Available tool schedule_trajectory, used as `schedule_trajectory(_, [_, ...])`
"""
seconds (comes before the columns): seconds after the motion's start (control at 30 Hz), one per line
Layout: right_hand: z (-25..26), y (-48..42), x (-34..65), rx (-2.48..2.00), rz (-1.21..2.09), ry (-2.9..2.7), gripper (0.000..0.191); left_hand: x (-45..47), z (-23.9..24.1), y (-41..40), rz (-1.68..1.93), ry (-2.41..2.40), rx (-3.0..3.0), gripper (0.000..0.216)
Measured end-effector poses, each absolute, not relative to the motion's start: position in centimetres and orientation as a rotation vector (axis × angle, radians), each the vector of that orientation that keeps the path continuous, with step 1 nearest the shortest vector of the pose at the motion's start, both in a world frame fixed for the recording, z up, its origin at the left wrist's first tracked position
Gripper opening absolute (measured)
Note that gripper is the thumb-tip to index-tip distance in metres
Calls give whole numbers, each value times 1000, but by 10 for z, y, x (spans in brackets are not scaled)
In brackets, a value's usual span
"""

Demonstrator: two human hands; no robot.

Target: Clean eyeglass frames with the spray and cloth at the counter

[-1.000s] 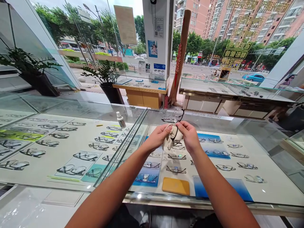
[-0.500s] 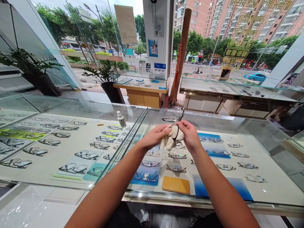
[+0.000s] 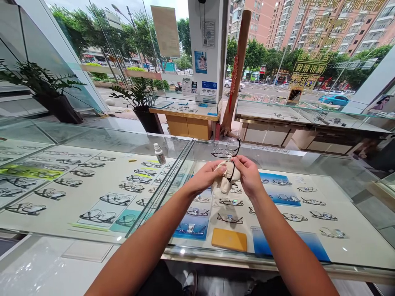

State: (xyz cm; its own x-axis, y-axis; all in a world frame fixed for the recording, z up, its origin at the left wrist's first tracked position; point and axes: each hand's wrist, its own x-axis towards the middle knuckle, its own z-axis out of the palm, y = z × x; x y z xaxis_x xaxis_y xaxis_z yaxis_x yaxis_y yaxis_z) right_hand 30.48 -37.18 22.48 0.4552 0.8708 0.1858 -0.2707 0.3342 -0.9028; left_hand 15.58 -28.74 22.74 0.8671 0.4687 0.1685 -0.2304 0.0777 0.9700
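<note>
Above a glass display counter (image 3: 308, 164), both hands meet at the centre of the view. My left hand (image 3: 207, 176) is closed on a cream cleaning cloth (image 3: 226, 179) bunched round part of a pair of black-framed glasses (image 3: 226, 150). My right hand (image 3: 249, 176) pinches the glasses at one temple, and the lenses stick up beyond the fingers. Cloth and glasses hang a little above the glass top.
A small white spray bottle (image 3: 159, 153) stands on the counter to the left. Inside the case lie several rows of glasses and a yellow pad (image 3: 229, 239). Potted plants (image 3: 140, 96), a white pillar (image 3: 207, 45), more counters and the street windows stand beyond.
Both hands, with the cloth and glasses, have shifted slightly up and right in the view; the cloth stays bunched on the frame. The view has drifted a little.
</note>
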Motion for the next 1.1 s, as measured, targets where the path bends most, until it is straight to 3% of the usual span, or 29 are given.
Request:
schedule_trajectory(0.57, [225,-373,300,-961,831,-837,39,168,218,-292,665,335,1306,63])
schedule_trajectory(1.1, [237,-380,329,-836,785,-596,40,163,226,-273,775,341,918,51])
